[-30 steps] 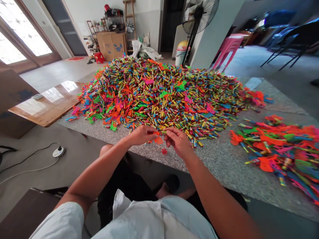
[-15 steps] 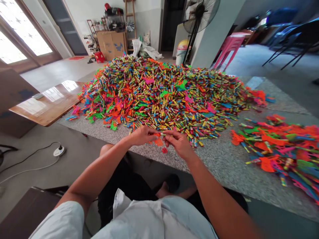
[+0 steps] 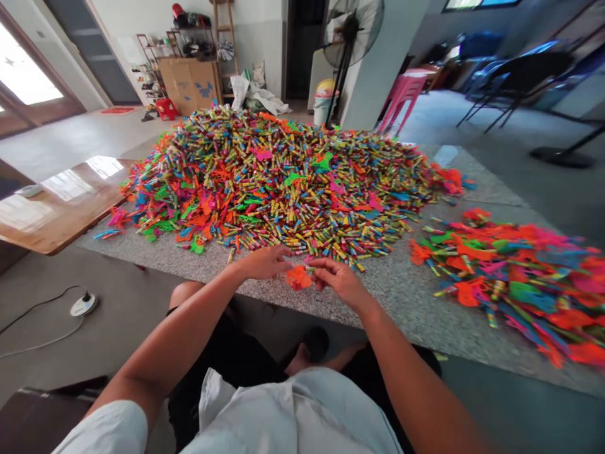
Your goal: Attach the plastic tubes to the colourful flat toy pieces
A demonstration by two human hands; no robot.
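Observation:
At the table's near edge, my right hand (image 3: 339, 279) pinches a small tube with an orange plastic toy piece (image 3: 299, 277) at its left end. My left hand (image 3: 265, 261) is just left of it, its fingers stretched out and apart, with nothing visible in them. Directly beyond both hands lies a big heap of small colourful tubes (image 3: 302, 214), mostly yellow, red and blue. Flat plastic shapes in orange, green and pink are mixed into it. The exact kind of the held toy is too small to tell.
On the right of the speckled stone table (image 3: 392, 309) lies a second pile of plastic toys with tubes (image 3: 515, 271). A glossy wooden board (image 3: 61, 202) stands at left. Behind are a standing fan (image 3: 350, 31), pink stools (image 3: 404, 94) and a cardboard box (image 3: 189, 85).
My left hand has come away from the orange piece, which now hangs from my right hand and shows more fully. The whole view has turned a little to the right.

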